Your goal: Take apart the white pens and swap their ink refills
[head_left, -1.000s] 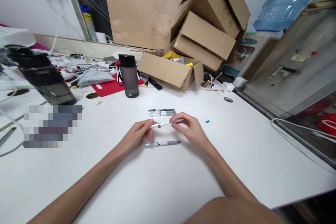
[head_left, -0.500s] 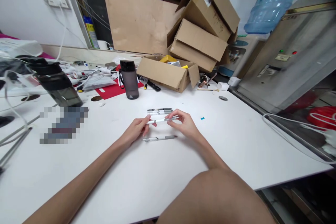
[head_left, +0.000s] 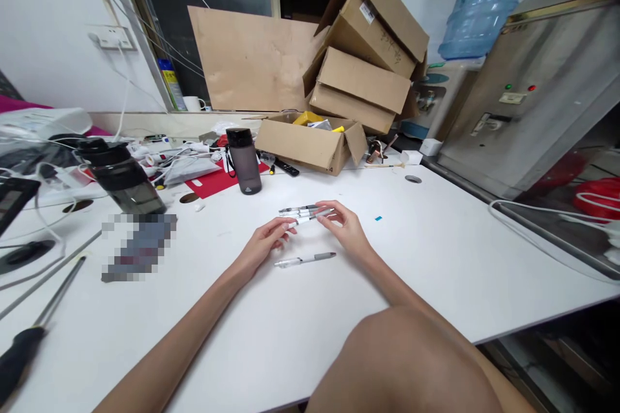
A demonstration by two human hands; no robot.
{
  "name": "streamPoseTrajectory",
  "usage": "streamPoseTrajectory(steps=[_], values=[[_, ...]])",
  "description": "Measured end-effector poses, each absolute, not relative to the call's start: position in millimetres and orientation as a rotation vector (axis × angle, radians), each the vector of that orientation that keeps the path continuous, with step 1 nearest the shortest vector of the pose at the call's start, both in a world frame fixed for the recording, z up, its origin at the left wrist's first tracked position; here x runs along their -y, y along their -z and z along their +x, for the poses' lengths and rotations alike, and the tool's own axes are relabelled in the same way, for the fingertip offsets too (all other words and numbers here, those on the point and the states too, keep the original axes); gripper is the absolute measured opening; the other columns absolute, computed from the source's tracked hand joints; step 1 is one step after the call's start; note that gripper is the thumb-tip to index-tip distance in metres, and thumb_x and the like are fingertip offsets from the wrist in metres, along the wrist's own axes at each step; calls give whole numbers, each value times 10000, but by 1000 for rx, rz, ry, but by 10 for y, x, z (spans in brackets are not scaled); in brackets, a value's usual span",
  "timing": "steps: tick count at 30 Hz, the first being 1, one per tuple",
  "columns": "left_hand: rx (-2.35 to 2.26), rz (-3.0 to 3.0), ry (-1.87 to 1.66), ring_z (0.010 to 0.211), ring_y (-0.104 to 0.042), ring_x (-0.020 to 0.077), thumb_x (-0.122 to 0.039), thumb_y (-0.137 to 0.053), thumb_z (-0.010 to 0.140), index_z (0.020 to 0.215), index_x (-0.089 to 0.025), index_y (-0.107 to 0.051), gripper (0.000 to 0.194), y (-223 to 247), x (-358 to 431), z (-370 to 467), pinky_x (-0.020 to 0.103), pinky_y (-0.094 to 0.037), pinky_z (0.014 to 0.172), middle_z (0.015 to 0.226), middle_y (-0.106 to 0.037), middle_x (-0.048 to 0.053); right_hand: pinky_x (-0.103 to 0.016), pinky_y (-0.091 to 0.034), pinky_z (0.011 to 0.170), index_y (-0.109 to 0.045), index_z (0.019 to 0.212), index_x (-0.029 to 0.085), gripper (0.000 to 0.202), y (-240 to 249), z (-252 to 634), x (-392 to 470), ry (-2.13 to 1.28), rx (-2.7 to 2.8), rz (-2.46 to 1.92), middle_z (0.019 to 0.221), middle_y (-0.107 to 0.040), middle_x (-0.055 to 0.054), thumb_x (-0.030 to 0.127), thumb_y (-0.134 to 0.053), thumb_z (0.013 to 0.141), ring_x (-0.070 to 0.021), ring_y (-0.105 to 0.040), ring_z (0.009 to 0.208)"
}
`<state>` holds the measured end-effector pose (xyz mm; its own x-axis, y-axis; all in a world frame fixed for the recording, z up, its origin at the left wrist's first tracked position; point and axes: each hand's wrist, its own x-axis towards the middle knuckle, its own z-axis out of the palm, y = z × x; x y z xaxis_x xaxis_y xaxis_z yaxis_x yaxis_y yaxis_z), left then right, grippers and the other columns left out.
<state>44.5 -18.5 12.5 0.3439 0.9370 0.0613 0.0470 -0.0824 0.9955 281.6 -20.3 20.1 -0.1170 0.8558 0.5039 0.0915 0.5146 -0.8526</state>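
A white and grey pen (head_left: 306,219) is held between my two hands just above the table. My left hand (head_left: 266,237) pinches its white end between thumb and fingers. At the grey end, my right hand (head_left: 342,224) is closed on it with thumb and fingertips. Right behind the hands lie several similar pens (head_left: 296,210) side by side, partly hidden by the held one. Nearer to me, a single clear and grey pen (head_left: 305,260) rests on the white table (head_left: 271,335), apart from both hands.
Beyond the pens stand a dark bottle (head_left: 245,164) and an open cardboard box (head_left: 300,142). Left are another bottle (head_left: 121,177), a pixelated patch (head_left: 140,245) and a screwdriver (head_left: 29,342). A small blue scrap (head_left: 378,219) lies to the right. A water dispenser (head_left: 431,103) stands back right.
The camera view has shifted, bringing the screwdriver into sight at the left. Both hands still hold the pen, now tilted a little more, its grey end farther back.
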Motion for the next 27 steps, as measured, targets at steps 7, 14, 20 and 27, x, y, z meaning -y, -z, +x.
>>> streamPoseTrajectory(steps=[7, 14, 20, 27], values=[[-1003, 1525, -1011, 934, -604, 195, -476, -628, 929, 1214, -243, -692, 373, -114, 210, 502, 247, -461, 721, 1149, -709, 68, -332, -517, 902, -659, 1143, 243, 241, -182, 2818, 187, -750, 1502, -933, 1125, -714, -53, 354, -647, 930, -204, -684, 1016], [-1064, 1518, -1049, 883, -605, 191, -472, -605, 942, 1206, -251, -691, 355, -105, 186, 504, 250, -470, 694, 1171, -718, 64, -334, -521, 878, -679, 1089, 237, 222, -221, 2819, 162, -718, 1445, -1023, 1145, -701, -60, 389, -619, 940, -212, -668, 1013], [-1112, 1535, -1052, 835, -590, 181, -480, -595, 951, 1196, -263, -701, 345, -131, 209, 528, 250, -472, 683, 1170, -720, 59, -339, -519, 864, -678, 1080, 245, 200, -292, 2866, 193, -728, 1421, -1050, 1096, -710, -51, 375, -593, 954, -208, -659, 969], [-1117, 1538, -1062, 835, -598, 181, -475, -602, 953, 1190, -274, -710, 329, -110, 203, 527, 254, -478, 684, 1144, -724, 55, -337, -515, 840, -684, 1048, 241, 193, -288, 2946, 171, -750, 1409, -1085, 1077, -710, -52, 380, -612, 935, -206, -644, 933]])
